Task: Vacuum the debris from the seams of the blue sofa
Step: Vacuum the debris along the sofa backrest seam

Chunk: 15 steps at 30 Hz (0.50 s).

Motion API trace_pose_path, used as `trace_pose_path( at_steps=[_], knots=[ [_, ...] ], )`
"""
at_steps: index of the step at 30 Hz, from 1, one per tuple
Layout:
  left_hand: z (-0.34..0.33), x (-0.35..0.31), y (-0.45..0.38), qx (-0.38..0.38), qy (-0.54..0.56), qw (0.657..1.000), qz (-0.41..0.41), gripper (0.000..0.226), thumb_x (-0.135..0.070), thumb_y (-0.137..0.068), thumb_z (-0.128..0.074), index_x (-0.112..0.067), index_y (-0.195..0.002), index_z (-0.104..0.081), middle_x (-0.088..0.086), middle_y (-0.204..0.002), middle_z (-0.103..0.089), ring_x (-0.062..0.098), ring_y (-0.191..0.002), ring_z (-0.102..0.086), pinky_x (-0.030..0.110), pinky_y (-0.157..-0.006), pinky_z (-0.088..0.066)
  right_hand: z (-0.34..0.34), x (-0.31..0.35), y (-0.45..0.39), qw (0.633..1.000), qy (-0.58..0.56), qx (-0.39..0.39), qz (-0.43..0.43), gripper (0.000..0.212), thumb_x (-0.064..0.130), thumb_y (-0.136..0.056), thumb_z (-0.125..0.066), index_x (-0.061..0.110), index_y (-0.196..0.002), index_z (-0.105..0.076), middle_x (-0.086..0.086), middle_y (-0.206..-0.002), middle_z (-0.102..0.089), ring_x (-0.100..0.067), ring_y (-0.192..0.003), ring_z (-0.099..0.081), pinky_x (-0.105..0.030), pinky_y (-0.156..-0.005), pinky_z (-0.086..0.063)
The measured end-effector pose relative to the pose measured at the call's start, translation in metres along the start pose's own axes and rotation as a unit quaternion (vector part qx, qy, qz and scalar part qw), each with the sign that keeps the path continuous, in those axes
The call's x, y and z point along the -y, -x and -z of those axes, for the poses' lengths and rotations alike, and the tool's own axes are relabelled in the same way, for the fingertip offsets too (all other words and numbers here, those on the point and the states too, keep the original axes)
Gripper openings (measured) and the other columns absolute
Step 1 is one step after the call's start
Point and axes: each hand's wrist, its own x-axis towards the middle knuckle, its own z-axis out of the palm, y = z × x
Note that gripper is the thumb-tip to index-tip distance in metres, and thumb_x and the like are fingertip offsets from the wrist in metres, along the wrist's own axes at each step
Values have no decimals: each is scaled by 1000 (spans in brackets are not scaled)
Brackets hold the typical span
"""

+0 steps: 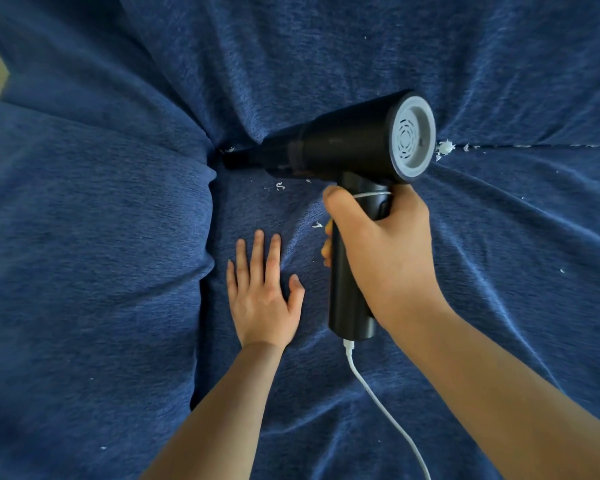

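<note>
The right hand [378, 251] gripped the black handheld vacuum [347, 147] by its handle, fingers [327, 237] curled round the front of it and thumb across the top. The left hand [262, 299] lay flat on the seat cushion of the blue sofa [84, 237], its fingers straight and slightly apart, pressing the fabric down just beside the armrest.

The narrow nozzle [243, 157] pointed into the corner where the back seam met the side seam, its tip at or inside the fold, with a small white fleck beside it.

Judging from what lay about, the job looked only partly done. A clump of white debris [443, 148] sat in the back seam just behind the vacuum's rear grille, and more white bits trailed along that seam toward the sofa's right edge. Loose flecks [279, 186] also lay on the seat cushion near the nozzle and between the two hands, and a few more lay scattered farther out. All of that seemed still to be collected.

Whether the vacuum was running could not be told. The nozzle's mouth was hidden in shadow and fabric, so any debris deep in the corner was out of sight. The vacuum body covered part of the back seam. A white cord [378, 403] ran from the handle's base off the bottom of the view.
</note>
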Motion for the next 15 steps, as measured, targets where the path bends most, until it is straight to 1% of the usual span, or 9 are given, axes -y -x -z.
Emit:
trace_pose_path(
  at_steps=[1,4,7,9,12,15],
  knots=[
    [0,0,0,-1,2,1000,0,64,-42,-93,-37,-24,-153,-26,0,-163,-19,26,-151,-12,47,-122,-12,0,1,-1,1000,-4,-7,0,18,33,-77,-68,17,-79,-60,-4,-62,-68,-22,-56,-69,-47,-69,-59],
    [1,0,0,-2,6,1000,1,64,-42,-93,-37,-24,-153,-27,1,-162,-21,26,-151,-14,47,-121,-13,0,2,-6,999,-28,-29,-5,13,30,-77,-67,20,-78,-58,-3,-59,-66,-19,-48,-67,-38,-60,-58],
    [1,-1,0,-4,8,1000,0,63,-41,-92,-37,-24,-153,-28,1,-162,-22,26,-150,-14,47,-121,-13,-5,2,-12,999,-39,-34,-13,13,29,-76,-68,22,-77,-57,-1,-57,-66,-19,-46,-66,-34,-55,-56],
    [1,-1,-1,-6,7,1000,-1,62,-41,-93,-35,-23,-153,-29,2,-162,-23,27,-150,-15,48,-121,-14,-10,1,-14,999,-44,-26,-20,13,29,-76,-68,21,-78,-57,-1,-57,-66,-18,-45,-66,-34,-55,-56],
    [2,-2,-1,-11,12,1000,2,61,-39,-94,-30,-22,-152,-31,2,-161,-25,27,-150,-16,49,-120,-17,-15,2,-17,999,-34,-11,-15,13,28,-76,-69,20,-77,-58,-1,-59,-66,-18,-48,-66,-39,-60,-58],
    [2,-2,-2,-13,16,1000,0,61,-39,-94,-28,-21,-152,-32,3,-160,-27,28,-150,-18,51,-119,-19,-13,6,-17,1000,-30,-4,-4,15,27,-77,-68,17,-79,-58,-1,-59,-66,-18,-45,-66,-36,-57,-57]
  ],
)
